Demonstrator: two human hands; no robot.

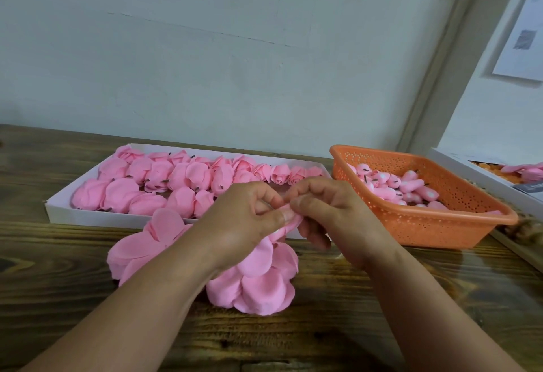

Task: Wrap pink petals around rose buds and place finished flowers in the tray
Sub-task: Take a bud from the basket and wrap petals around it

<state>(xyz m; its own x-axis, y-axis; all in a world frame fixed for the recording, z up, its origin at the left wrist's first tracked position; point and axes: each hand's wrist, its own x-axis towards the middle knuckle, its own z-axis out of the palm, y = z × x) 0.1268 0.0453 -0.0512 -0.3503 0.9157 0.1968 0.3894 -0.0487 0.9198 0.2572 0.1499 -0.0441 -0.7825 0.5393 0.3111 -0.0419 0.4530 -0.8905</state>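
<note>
With the tray (63,212) mostly filled with finished flowers and many buds (411,188) left in the basket (458,224), both hands' fingers (282,216) pinch a petal (289,222) around a bud above the tabletop (352,313).

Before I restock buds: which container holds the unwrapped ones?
The orange basket by the right hand; the white tray holds finished flowers.
</note>
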